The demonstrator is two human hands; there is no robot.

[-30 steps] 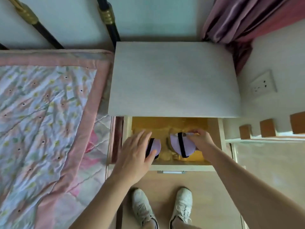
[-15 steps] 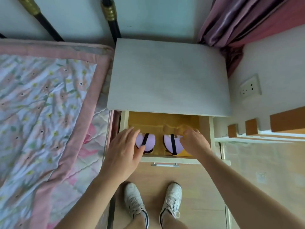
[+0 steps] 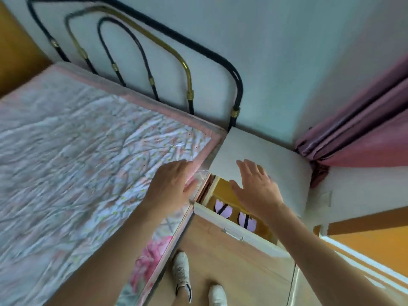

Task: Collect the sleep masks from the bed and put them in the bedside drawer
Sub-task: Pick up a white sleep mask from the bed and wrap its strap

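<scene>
Two lilac sleep masks with black straps lie side by side in the open bedside drawer (image 3: 223, 221): one mask (image 3: 222, 209) to the left, the other mask (image 3: 247, 221) to the right. My left hand (image 3: 171, 188) hovers empty over the bed's corner, fingers straight. Above the drawer, in front of the white nightstand top (image 3: 271, 160), my right hand (image 3: 256, 191) is raised with fingers spread and holds nothing. The floral quilt on the bed (image 3: 77, 155) shows no mask in view.
A black and brass metal headboard (image 3: 187, 69) stands against the wall. Pink curtains (image 3: 364, 133) hang at the right. My white shoes (image 3: 182, 272) stand on the wooden floor below the drawer, close to the bed's side.
Both hands have lifted out of the drawer and let go of the masks, which stay inside. The view has swung left toward the bed.
</scene>
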